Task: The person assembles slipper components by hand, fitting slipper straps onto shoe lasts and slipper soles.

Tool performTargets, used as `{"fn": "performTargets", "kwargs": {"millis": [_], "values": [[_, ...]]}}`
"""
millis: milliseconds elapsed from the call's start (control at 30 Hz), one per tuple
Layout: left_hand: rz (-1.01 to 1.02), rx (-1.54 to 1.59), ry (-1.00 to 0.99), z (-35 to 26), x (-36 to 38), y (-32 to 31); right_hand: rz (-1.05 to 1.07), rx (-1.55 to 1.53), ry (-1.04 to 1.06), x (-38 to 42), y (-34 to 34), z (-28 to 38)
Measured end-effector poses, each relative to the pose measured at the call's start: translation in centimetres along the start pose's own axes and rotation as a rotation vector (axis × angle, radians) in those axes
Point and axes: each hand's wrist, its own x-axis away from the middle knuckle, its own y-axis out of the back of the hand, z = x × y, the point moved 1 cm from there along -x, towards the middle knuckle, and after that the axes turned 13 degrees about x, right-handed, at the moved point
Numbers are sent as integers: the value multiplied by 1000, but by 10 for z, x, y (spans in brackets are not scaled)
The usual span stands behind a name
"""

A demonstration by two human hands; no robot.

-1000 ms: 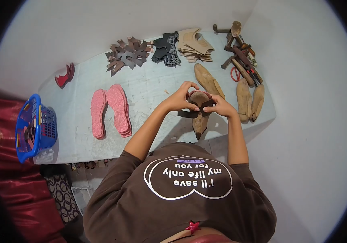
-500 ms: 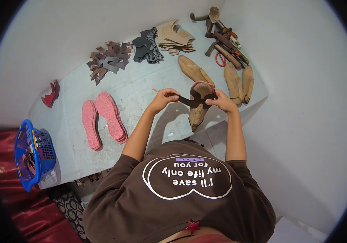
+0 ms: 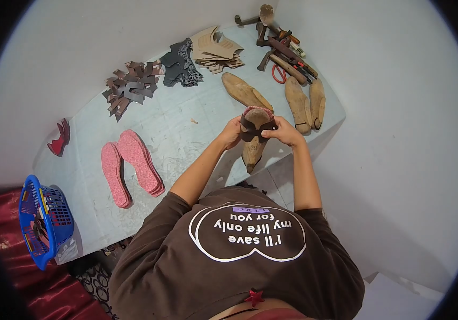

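Observation:
A wooden shoe last (image 3: 252,153) is held at the table's near edge, its narrow end towards me. Over it lies a dark brown crossed-strap shoe upper (image 3: 250,133), with a pinkish-red insole edge (image 3: 248,110) showing around the last's far end. From the left, my left hand (image 3: 232,133) closes on the upper's strap against the last's side; its fingertips are partly hidden. My right hand (image 3: 286,132) grips the opposite side, thumb pressing on the strap. Just beyond them lies another wooden last (image 3: 245,90).
Pink insoles (image 3: 133,165) lie left on the table (image 3: 186,154). Brown pieces (image 3: 130,88), black pieces (image 3: 181,66) and beige pieces (image 3: 215,50) line the back. Tools (image 3: 287,50) and two lasts (image 3: 297,104) sit at right. A blue basket (image 3: 53,224) stands at the left edge.
My left hand has moved right, bringing the strap end it held out to the side in against the last. My right hand stays on its side of the upper. The view has shifted slightly.

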Motion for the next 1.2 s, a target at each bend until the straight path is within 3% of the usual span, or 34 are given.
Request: {"fn": "performTargets", "kwargs": {"millis": [167,267,333,367,433,467,533,567,700,967,1200], "values": [[31,-184,-68,-9,5,-1,32,46,44,2,-1,0],[-36,-407,51,-12,8,10,21,44,44,3,-1,-4],[40,72,69,-14,14,12,-3,20,7,2,1,-6],[41,71,68,-11,17,12,-3,20,9,2,2,-7],[95,-385,-139,-15,32,-8,2,9,4,-1,2,-7],[89,-385,-141,-17,35,-19,8,8,5,-2,0,-6],[-71,-696,-277,-27,42,-45,22,40,76,-6,-6,1],[-92,-729,-221,-35,45,-53,26,41,78,-8,-7,1],[-57,-628,-275,-37,47,-45,37,105,76,-14,-11,5],[-74,-417,-134,-31,54,-24,134,105,117,-25,-16,10],[-48,-501,-15,-48,61,-14,235,73,94,-37,-24,12]]}}
